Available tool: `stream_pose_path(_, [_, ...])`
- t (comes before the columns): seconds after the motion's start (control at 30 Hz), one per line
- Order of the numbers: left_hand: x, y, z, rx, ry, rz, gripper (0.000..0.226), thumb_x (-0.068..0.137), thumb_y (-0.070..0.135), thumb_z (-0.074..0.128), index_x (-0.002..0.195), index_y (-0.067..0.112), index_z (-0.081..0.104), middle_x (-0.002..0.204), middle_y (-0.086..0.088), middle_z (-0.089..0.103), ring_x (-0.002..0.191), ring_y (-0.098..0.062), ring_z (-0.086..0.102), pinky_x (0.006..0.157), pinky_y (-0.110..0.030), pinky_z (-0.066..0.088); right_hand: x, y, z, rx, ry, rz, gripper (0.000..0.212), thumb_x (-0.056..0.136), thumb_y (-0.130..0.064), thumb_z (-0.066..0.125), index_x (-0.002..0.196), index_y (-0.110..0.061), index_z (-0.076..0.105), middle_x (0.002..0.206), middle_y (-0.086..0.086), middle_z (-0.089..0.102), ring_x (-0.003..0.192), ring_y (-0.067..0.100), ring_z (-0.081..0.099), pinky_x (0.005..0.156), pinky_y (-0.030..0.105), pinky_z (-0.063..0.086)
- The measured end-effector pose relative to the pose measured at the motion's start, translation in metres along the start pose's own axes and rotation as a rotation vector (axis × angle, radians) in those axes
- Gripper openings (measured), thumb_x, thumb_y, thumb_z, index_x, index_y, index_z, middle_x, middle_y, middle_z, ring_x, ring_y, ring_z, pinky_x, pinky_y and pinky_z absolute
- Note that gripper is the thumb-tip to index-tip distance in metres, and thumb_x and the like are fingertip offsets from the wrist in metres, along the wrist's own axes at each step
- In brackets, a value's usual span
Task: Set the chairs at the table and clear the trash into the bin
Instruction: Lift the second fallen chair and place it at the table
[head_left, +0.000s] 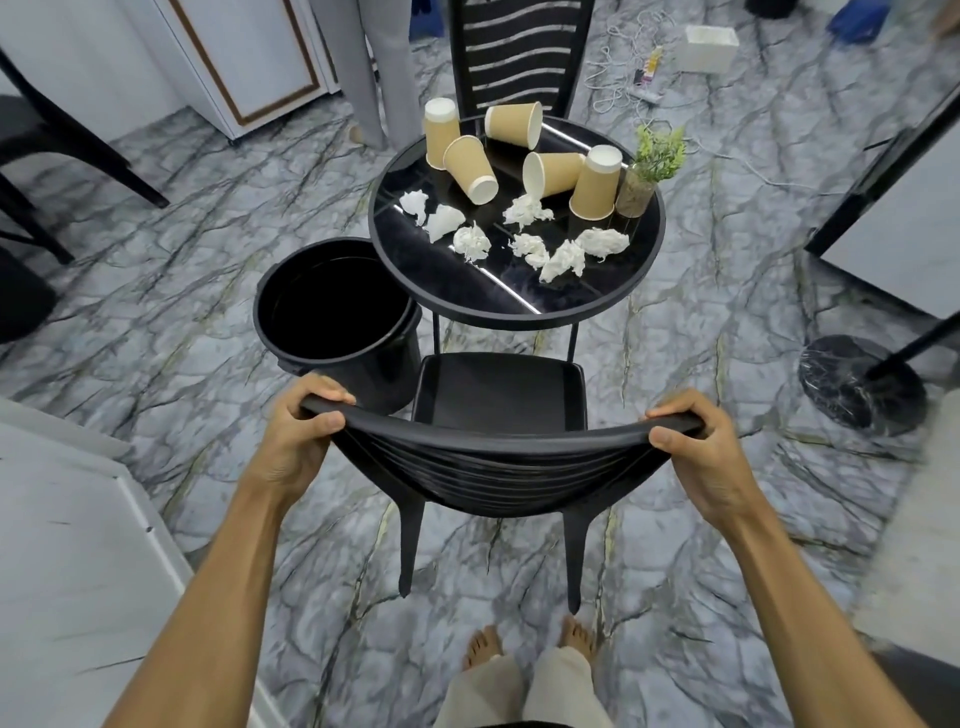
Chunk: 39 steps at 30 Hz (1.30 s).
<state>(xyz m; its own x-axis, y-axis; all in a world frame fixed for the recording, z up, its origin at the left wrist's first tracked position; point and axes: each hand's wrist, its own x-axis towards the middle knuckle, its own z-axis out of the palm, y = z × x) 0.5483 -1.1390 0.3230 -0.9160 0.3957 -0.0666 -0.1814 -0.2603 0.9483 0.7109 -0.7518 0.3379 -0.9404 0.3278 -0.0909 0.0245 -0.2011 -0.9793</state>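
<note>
A black chair (498, 395) stands in front of me, its seat facing a round black glass table (457, 291). My left hand (298, 434) grips the left end of the chair's top rail and my right hand (698, 447) grips the right end. On the table lie several tan paper cups (470, 169), some upright and some tipped over, and several crumpled white tissues (530, 210). An empty black bin (337, 317) sits on the floor left of the table. A second black chair (519, 52) stands on the table's far side.
A small green plant in a glass (647, 169) stands at the table's right edge. A person's grey trouser legs (374, 67) are behind the table. A round stand base (862, 382) is on the right, another black chair (41, 156) at left, and cables (623, 78) on the far floor.
</note>
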Motion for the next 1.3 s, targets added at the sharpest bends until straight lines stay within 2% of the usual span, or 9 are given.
stream_pose_path(0.13, [-0.002,-0.005,-0.001,-0.002,-0.013,0.000,0.042,0.047,0.037,0.094,0.073,0.021,0.067,0.080,0.003,0.064,0.079,-0.011,0.063,0.072,-0.021,0.053,-0.003,0.004,-0.005,-0.011,-0.016,0.014,0.022,0.056,-0.014,0.083,0.070,-0.023,0.069,0.071,-0.002,0.064,0.072,0.018,0.060,0.069,0.024,0.050])
stream_pose_path(0.3, [-0.014,-0.009,-0.005,0.022,-0.009,-0.030,0.043,0.043,0.038,0.095,0.072,0.020,0.067,0.081,0.001,0.063,0.080,-0.013,0.061,0.073,-0.020,0.051,-0.011,0.006,-0.009,-0.030,-0.024,0.052,0.044,0.042,-0.045,0.094,0.072,-0.023,0.070,0.074,-0.001,0.065,0.077,0.020,0.060,0.072,0.025,0.050])
stream_pose_path(0.43, [-0.029,-0.012,-0.008,0.062,-0.035,-0.065,0.043,0.043,0.037,0.095,0.072,0.021,0.068,0.080,0.002,0.065,0.079,-0.013,0.063,0.072,-0.021,0.051,-0.028,0.011,-0.008,-0.048,-0.053,0.092,0.031,0.046,-0.032,0.090,0.069,-0.025,0.071,0.072,-0.005,0.068,0.073,0.013,0.063,0.070,0.023,0.052])
stream_pose_path(0.57, [-0.054,-0.017,-0.010,0.077,-0.018,-0.103,0.027,0.047,0.017,0.081,0.070,0.021,0.068,0.081,0.001,0.066,0.079,-0.011,0.063,0.068,-0.020,0.052,-0.049,0.019,-0.011,-0.082,-0.056,0.120,0.048,0.038,-0.048,0.096,0.071,-0.024,0.072,0.075,-0.003,0.069,0.075,0.016,0.064,0.068,0.025,0.054])
stream_pose_path(0.7, [-0.080,-0.025,-0.015,0.100,-0.018,-0.119,0.026,0.046,0.013,0.079,0.070,0.020,0.070,0.083,0.001,0.066,0.082,-0.012,0.063,0.070,-0.021,0.052,-0.073,0.030,-0.015,-0.111,-0.056,0.154,0.052,0.034,-0.050,0.096,0.073,-0.023,0.073,0.078,0.000,0.070,0.077,0.018,0.064,0.068,0.029,0.055])
stream_pose_path(0.83, [-0.103,-0.035,-0.024,0.139,-0.004,-0.147,0.046,0.034,0.032,0.097,0.070,0.020,0.072,0.084,0.001,0.068,0.090,-0.013,0.064,0.075,-0.022,0.054,-0.100,0.039,-0.016,-0.149,-0.065,0.176,0.054,0.032,-0.049,0.097,0.074,-0.023,0.074,0.081,-0.001,0.072,0.078,0.013,0.066,0.068,0.026,0.057])
stream_pose_path(0.93, [-0.115,-0.039,-0.024,0.171,0.009,-0.158,0.050,0.032,0.037,0.098,0.070,0.020,0.072,0.086,0.001,0.069,0.099,-0.017,0.062,0.078,-0.024,0.055,-0.113,0.043,-0.018,-0.151,-0.058,0.181,0.055,0.032,-0.048,0.097,0.076,-0.023,0.074,0.086,0.001,0.073,0.085,0.015,0.068,0.075,0.026,0.058])
stream_pose_path(1.1, [-0.119,-0.034,-0.022,0.221,0.013,-0.192,0.053,0.033,0.041,0.098,0.075,0.019,0.073,0.096,-0.002,0.068,0.102,-0.015,0.063,0.079,-0.023,0.055,-0.119,0.044,-0.020,-0.157,-0.042,0.184,0.056,0.035,-0.048,0.096,0.079,-0.022,0.076,0.098,0.006,0.073,0.095,0.015,0.069,0.084,0.031,0.058])
stream_pose_path(1.3, [-0.122,-0.025,-0.022,0.355,-0.048,-0.256,0.058,0.039,0.049,0.095,0.086,0.021,0.077,0.113,-0.002,0.071,0.110,-0.015,0.065,0.080,-0.025,0.055,-0.123,0.042,-0.018,-0.145,-0.054,0.184,0.057,0.037,-0.051,0.095,0.081,-0.020,0.077,0.101,-0.002,0.074,0.095,0.009,0.069,0.076,0.020,0.055])
